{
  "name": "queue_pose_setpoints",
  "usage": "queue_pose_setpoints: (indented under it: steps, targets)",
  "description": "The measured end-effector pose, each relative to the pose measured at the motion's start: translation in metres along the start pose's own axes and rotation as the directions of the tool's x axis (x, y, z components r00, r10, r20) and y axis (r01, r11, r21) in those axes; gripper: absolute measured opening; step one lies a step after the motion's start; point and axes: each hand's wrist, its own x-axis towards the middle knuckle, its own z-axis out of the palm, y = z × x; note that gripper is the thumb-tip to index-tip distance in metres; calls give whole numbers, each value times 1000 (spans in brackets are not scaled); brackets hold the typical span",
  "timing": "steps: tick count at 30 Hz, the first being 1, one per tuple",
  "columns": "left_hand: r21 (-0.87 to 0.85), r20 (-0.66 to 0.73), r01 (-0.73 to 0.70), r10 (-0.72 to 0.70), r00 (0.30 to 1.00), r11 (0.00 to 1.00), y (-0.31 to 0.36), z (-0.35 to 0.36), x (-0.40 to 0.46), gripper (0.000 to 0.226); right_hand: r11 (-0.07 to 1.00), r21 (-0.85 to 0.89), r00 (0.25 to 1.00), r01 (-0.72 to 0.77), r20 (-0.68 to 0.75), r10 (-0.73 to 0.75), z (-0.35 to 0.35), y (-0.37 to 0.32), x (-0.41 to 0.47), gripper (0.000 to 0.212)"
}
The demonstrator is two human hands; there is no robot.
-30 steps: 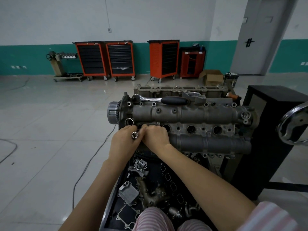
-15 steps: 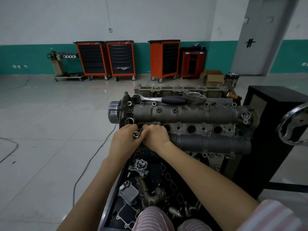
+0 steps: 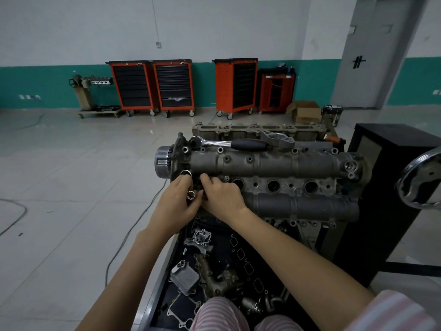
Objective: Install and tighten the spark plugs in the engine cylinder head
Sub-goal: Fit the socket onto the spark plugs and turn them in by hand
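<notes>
My hands [image 3: 181, 201] [image 3: 224, 197] meet at the left end of the head [image 3: 274, 163]. A ratchet [image 3: 229, 142] lies on its far edge, a block [image 3: 257, 130] behind, a parts tray [image 3: 164, 278] below me.

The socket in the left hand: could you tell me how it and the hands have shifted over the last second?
Very little. The left hand keeps its grip on the socket, which tilted slightly between the frames. The right hand stays pressed beside it at the head's leftmost wells. The ratchet has not moved from the top of the head.
</notes>
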Motion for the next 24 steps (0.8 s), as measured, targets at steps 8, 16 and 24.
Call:
queue_pose_setpoints:
  steps: [8, 16, 24]
  targets:
    - [-449, -182, 100, -201, 963, 888, 18, 5, -14, 35, 975, 218, 975, -45, -204, 91, -5, 0, -8, 15]
    - [-853, 87, 309, -468, 879, 422, 49, 21, -13, 45, 657, 724, 965, -209, 44, 258, -8, -31, -18, 34]
    - [-895, 96, 241, -367, 925, 375, 46, 11, 14, 53, 254, 947, 966, -196, 142, 216, -18, -54, -46, 63]
